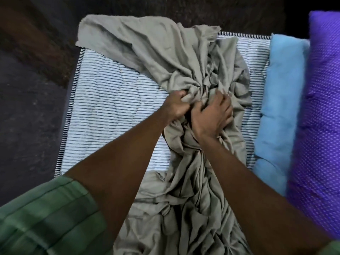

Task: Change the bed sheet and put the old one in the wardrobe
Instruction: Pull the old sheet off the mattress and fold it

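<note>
While the old sheet's half off, both my hands are bunching it up mid-bed.

So the grey-green sheet (176,74) sits gathered in the middle of the frame, one corner still flung toward the upper left and a long tail running down to the bottom edge, because I'm scrunching it into a bundle I can carry to the wardrobe, which isn't in view. My left hand (174,105) is fisted tight around a wad of it; my right hand (213,115), just beside it, has its fingers curled and dug into the folds. That leaves the striped mattress (114,107) bare on the left. Count: one sheet, one mattress, two hands, plus one blue blanket (281,100) and one purple cushion (323,111) shoved along the right edge, probably to keep them out of the way.
</note>
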`<state>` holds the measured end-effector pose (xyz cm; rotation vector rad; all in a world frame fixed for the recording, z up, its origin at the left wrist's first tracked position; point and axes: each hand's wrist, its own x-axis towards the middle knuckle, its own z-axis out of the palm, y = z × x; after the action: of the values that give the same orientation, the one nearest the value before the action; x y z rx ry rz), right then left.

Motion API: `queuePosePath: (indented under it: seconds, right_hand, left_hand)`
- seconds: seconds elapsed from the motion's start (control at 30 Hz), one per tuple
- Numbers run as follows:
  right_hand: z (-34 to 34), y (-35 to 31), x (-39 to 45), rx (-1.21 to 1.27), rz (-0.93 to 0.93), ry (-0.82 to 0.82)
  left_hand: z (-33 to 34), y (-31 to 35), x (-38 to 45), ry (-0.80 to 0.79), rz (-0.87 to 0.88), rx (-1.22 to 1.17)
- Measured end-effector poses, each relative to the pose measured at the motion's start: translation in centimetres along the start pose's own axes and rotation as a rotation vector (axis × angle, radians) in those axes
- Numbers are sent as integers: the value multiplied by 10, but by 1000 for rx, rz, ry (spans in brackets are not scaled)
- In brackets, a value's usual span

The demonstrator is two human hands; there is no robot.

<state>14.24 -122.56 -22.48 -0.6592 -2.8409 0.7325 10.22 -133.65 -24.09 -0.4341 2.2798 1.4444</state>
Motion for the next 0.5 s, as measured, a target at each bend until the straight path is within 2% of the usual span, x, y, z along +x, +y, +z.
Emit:
queuePosePath:
  seconds: [0.13,0.3,0.37,0.5]
  right_hand:
    - [-6,25,-10,83,-98,-85]
    - [-7,69,-94,-24,-333,-222]
    - [-8,82,-112,-1,-375,-222]
    - [-45,91,-132,72,-269,-118]
  left_hand:
    - [2,-32,-49,357,-27,-6]
    - [51,-90,-144,362,193,66]
    - [60,-101,-164,401,187,112]
    - [61,-114,-198,427,76,177]
